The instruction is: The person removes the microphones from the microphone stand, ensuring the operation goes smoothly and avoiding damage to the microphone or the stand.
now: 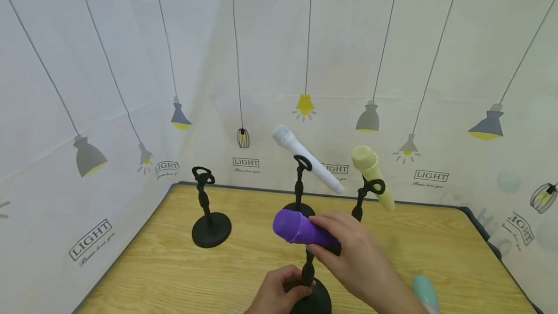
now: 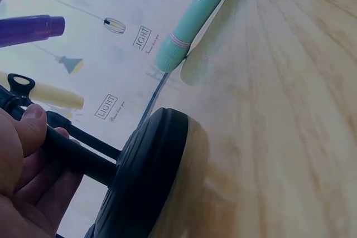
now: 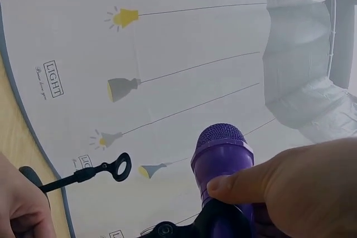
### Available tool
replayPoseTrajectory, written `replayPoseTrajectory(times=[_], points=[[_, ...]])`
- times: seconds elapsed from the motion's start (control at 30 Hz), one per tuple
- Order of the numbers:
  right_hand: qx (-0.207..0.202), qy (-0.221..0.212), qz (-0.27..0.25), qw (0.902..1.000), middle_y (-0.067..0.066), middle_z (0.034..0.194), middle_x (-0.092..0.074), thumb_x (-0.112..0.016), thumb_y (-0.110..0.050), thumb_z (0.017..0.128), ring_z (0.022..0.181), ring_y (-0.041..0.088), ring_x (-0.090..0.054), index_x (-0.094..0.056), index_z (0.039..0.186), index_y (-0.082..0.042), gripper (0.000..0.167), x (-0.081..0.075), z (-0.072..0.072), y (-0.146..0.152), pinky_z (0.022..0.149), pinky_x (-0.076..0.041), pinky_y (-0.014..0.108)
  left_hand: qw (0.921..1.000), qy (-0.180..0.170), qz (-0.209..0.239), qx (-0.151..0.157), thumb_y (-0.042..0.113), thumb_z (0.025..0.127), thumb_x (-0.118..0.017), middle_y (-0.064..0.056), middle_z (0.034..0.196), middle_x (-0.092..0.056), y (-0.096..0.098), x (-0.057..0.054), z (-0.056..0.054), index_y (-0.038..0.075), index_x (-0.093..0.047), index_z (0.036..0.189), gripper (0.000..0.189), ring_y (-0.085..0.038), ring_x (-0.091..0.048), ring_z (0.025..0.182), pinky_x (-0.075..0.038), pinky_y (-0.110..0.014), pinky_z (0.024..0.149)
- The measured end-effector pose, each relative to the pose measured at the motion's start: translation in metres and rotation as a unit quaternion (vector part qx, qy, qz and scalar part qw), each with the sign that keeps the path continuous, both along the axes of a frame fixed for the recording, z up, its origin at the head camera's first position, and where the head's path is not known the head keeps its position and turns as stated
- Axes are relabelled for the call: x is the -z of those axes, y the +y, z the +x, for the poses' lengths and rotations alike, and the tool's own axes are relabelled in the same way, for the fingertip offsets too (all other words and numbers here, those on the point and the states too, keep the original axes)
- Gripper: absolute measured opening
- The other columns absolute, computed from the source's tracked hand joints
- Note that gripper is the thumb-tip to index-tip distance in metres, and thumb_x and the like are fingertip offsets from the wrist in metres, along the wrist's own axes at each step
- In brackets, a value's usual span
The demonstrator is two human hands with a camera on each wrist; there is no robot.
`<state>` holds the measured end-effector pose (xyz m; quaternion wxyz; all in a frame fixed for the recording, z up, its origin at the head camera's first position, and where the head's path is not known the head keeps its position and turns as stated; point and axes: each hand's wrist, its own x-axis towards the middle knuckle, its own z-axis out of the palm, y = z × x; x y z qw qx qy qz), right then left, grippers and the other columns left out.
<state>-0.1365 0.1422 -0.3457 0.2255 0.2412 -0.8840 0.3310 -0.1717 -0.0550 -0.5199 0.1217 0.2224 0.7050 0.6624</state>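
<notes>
From the head view, we see the clips first: the white microphone (image 1: 311,156) slants in the clip of the back stand (image 1: 298,188), and the yellow microphone (image 1: 370,168) leans in the clip of the right-hand stand (image 1: 358,207). Another stand (image 1: 210,229) is on the left of the table (image 1: 248,265). Our right hand (image 1: 350,243) pinches the purple microphone (image 1: 307,229) between thumb and fingers, above our left hand (image 1: 281,287), which grips the pole of the near stand (image 1: 308,275).

From the left wrist, we see thumb and fingers curled round that pole, just above the round base; the purple handle's end shows higher up, apart from this hand, and a teal microphone (image 2: 198,23) lies on the table.

From the right wrist, we see our thumb pressing the purple handle, with the near stand's black clip against it; we cannot tell how deeply it sits
</notes>
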Motion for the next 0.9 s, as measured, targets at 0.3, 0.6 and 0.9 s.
replayPoseTrajectory(times=[0.3, 0.6, 0.9], points=[[-0.003, 0.017, -0.004, 0.9998, -0.002, 0.121, -0.076, -0.094, -0.006, 0.083, 0.111, 0.014, -0.071, -0.079, 0.122, -0.012, 0.042, -0.001, 0.001, -0.005, 0.09, -0.064, 0.037, 0.9993, 0.007, -0.036, 0.008, 0.003, 0.099, -0.075, -0.011, 0.103, -0.084, 0.002, -0.006, -0.007, 0.003, -0.076, 0.103, 0.004, -0.003, -0.077, 0.093, -0.057, -0.019, 0.087], [-0.019, 0.018, -0.034, 0.9991, -0.001, 0.126, -0.076, -0.092, -0.011, 0.086, 0.114, 0.017, -0.074, -0.079, 0.125, -0.014, 0.042, -0.01, -0.001, -0.017, 0.089, -0.064, 0.036, 0.9982, -0.052, -0.029, 0.012, -0.005, 0.098, -0.073, -0.01, 0.1, -0.083, 0.006, -0.011, -0.008, 0.0, -0.076, 0.1, 0.006, -0.007, -0.076, 0.093, -0.056, -0.018, 0.087], [-0.044, 0.0, -0.056, 0.9974, 0.0, 0.125, -0.077, -0.09, -0.012, 0.089, 0.109, 0.019, -0.076, -0.078, 0.125, -0.014, 0.039, -0.011, -0.005, -0.02, 0.086, -0.065, 0.033, 0.9983, -0.055, -0.014, 0.012, -0.004, 0.098, -0.074, -0.015, 0.103, -0.082, 0.005, -0.009, -0.009, -0.003, -0.075, 0.102, 0.004, -0.007, -0.076, 0.094, -0.055, -0.016, 0.087]])
